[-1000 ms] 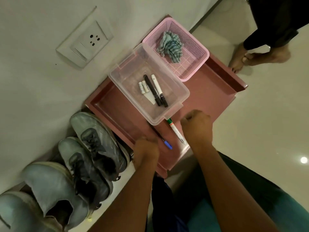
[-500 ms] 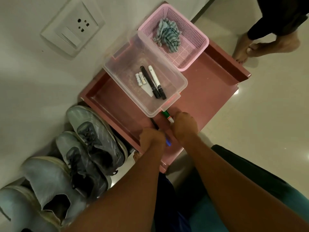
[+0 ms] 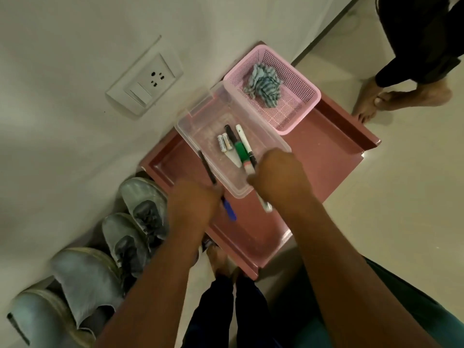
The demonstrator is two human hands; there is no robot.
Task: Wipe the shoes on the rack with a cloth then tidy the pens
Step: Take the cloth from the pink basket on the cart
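My left hand (image 3: 193,204) grips a thin black pen with a blue cap (image 3: 229,209), held slanted beside the clear plastic box (image 3: 200,114). My right hand (image 3: 278,177) grips a green and white marker (image 3: 240,151), whose green end lies over the box. Inside the box lie a black marker (image 3: 229,135), a white marker (image 3: 241,136) and two batteries (image 3: 223,144). A striped cloth (image 3: 263,84) is bunched in the pink basket (image 3: 303,111). Grey sneakers (image 3: 145,204) and pale shoes (image 3: 82,277) stand on the rack at lower left.
Box and basket stand on the maroon rack top (image 3: 326,146), against a white wall with a socket plate (image 3: 145,84). Another person's bare feet (image 3: 376,101) stand on the tiled floor at the right. My own foot (image 3: 221,259) shows below the rack edge.
Both hands closed on the pens lying on the rack top and lifted them. The right hand carried the green marker up over the clear box; the left raised the blue-capped pen.
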